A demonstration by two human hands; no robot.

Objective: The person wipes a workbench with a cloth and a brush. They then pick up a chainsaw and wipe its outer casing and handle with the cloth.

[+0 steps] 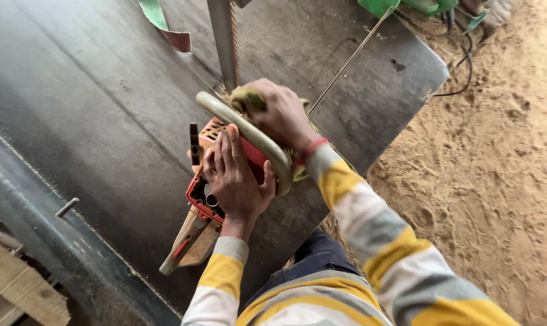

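A red and orange chainsaw body (202,199) lies on a dark metal table (92,121), its tan rear handle (189,244) pointing toward me. My left hand (237,178) lies flat on top of the saw's body, fingers together. A greenish rag (248,98) is bunched in my right hand (282,115), pressed against the saw just beyond its curved grey front handle bar (249,136). The bar passes between my two hands. Both sleeves are striped yellow, grey and white.
A grey metal post (223,42) with a thin chain rises from the table behind the saw. A thin rod (352,57) slants across the table's far right. Green parts (400,6) and black cables (463,60) lie at top right. Sawdust (490,169) covers the ground on the right.
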